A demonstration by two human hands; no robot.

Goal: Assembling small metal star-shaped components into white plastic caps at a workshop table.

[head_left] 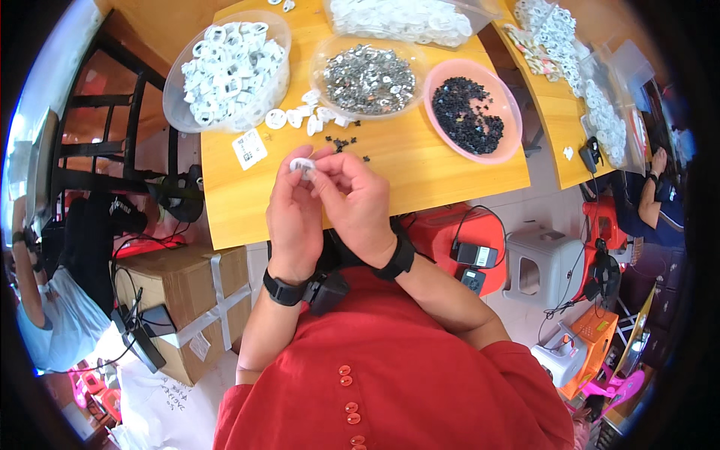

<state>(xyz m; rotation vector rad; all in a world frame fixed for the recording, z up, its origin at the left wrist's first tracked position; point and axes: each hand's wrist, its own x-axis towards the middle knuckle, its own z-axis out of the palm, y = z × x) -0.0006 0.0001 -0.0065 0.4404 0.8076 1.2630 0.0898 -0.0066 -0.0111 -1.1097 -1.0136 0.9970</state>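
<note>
Near the table's front, my left hand (291, 214) and my right hand (355, 201) meet over a small white round plastic part (302, 165). Fingers of both hands close on it; its underside is hidden by them. Just beyond my fingers lie several small black pieces (343, 143) on the wood. Several loose white round parts (309, 114) rest behind those. A clear tub (174, 97) full of white parts stands at the left. Beside it a clear bowl (319, 56) holds shiny metal pieces, and a pink bowl (514, 124) at the right holds small black pieces.
The yellow wooden table (450, 180) also bears a white printed card (250, 148) and a clear bin of white parts (401, 19) at the back. A taped cardboard box (169, 289) stands at the left, red (450, 225) and grey stools (544, 262) at the right. Other people sit at both sides.
</note>
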